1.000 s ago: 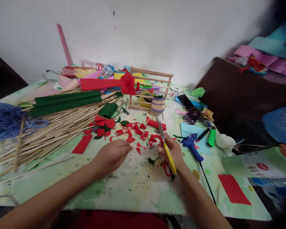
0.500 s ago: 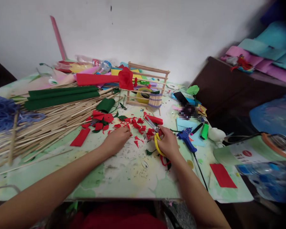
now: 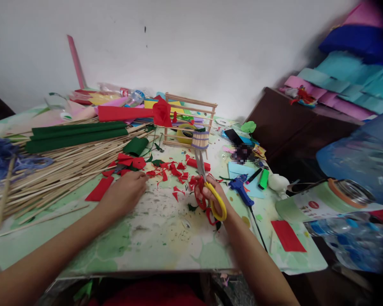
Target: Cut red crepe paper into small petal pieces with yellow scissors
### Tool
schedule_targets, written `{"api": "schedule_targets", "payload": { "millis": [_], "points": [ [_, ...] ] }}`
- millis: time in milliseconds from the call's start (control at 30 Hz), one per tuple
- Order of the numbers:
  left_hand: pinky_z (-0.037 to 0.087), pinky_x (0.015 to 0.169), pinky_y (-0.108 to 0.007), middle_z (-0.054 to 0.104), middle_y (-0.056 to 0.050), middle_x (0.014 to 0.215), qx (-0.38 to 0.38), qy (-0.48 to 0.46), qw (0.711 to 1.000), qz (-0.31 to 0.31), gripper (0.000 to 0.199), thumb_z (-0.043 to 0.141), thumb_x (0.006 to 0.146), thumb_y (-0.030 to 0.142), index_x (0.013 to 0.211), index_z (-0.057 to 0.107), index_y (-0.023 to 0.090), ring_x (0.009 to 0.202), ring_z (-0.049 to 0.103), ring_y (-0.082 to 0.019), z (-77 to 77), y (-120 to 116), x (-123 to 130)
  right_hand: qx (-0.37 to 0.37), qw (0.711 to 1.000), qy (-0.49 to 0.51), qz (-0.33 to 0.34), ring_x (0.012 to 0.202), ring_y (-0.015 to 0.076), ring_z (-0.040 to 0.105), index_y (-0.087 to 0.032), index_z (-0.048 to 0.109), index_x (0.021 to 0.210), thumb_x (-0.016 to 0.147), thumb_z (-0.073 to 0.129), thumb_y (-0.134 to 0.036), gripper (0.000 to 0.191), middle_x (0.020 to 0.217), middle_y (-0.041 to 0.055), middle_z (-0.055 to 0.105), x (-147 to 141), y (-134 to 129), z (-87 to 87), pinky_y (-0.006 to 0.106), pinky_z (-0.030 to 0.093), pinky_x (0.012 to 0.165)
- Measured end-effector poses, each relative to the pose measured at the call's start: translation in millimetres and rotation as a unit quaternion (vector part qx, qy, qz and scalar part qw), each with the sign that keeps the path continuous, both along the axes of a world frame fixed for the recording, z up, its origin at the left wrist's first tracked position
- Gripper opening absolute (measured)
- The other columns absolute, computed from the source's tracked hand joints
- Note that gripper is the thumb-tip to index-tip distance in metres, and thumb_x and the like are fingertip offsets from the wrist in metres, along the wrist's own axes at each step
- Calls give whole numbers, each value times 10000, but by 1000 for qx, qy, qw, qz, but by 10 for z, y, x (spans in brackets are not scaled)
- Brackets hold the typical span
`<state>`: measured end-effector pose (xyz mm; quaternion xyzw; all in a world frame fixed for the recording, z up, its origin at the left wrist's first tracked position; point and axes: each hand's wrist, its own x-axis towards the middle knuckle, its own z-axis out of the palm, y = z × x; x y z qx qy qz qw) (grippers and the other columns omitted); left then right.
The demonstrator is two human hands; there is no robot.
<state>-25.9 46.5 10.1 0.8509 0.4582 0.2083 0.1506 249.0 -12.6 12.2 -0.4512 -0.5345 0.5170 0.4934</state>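
Observation:
In my right hand (image 3: 217, 196) is a pair of scissors with yellow handles (image 3: 224, 208). Their metal blades (image 3: 200, 163) point away from me. Curled red scraps (image 3: 198, 189) lie beside the fingers of that hand; whether they touch it I cannot tell. My left hand (image 3: 126, 191) is palm down and low over the table, its fingers loosely extended toward the red cuttings (image 3: 162, 171). A red rectangular piece (image 3: 99, 188) lies left of it, and red pieces (image 3: 132, 161) with a rolled dark green sheet (image 3: 136, 146) are just beyond.
A heap of thin wooden sticks (image 3: 67, 165) covers the left side, under green rolls (image 3: 76, 135). A small stick rack (image 3: 191, 102) with a red flower (image 3: 161, 112) stands at the back. A blue glue gun (image 3: 241, 189), green marker (image 3: 263, 179) and green flask (image 3: 303, 204) are right.
My left hand has moved left, away from the middle scraps to the red pieces. My right hand has turned the scissors, so the blades point more straight away. The view has shifted slightly.

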Motion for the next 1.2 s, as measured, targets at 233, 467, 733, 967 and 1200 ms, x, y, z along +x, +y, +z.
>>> {"api": "schedule_targets", "payload": {
  "millis": [233, 467, 733, 967, 1200],
  "points": [
    [493, 750, -310, 695, -68, 938, -252, -185, 944, -103, 317, 422, 888, 403, 960, 629, 174, 860, 633, -211, 199, -340, 802, 6, 998, 2, 64, 626, 121, 490, -197, 597, 974, 631, 748, -509, 488, 732, -6, 544, -155, -70, -82, 262, 444, 637],
    [461, 672, -265, 682, -36, 779, -210, -220, 947, -101, 284, 432, 896, 331, 786, 637, 168, 748, 617, -180, 164, -329, 991, 32, 997, -70, 19, 668, 134, 484, -217, 633, 1016, 605, 802, -376, 472, 772, -4, 550, -147, -69, -150, 267, 421, 660],
    [471, 714, -313, 662, -69, 784, -43, -112, 992, -41, 309, 403, 912, 322, 819, 642, 150, 770, 611, -202, 54, -38, 891, 45, 998, 25, -48, 508, 73, 373, -212, 613, 1009, 656, 750, -416, 430, 656, -44, 470, -81, -36, -142, 195, 308, 450],
    [361, 1025, -366, 544, -123, 1332, 11, 69, 967, -247, 371, 360, 923, 231, 1234, 548, 154, 1234, 475, -224, -137, -338, 811, 58, 983, 80, -154, 524, 90, 420, -205, 595, 998, 692, 709, -433, 398, 637, -45, 468, -4, 38, -131, 198, 356, 438],
    [259, 1093, -400, 375, -128, 1470, 8, 143, 955, -261, 518, 404, 913, 377, 1384, 401, 160, 1352, 326, -250, -358, -154, 771, 55, 981, 101, -159, 505, 92, 425, -201, 586, 988, 739, 662, -401, 328, 603, -48, 475, 20, 67, -148, 196, 371, 422]
  ]
}}
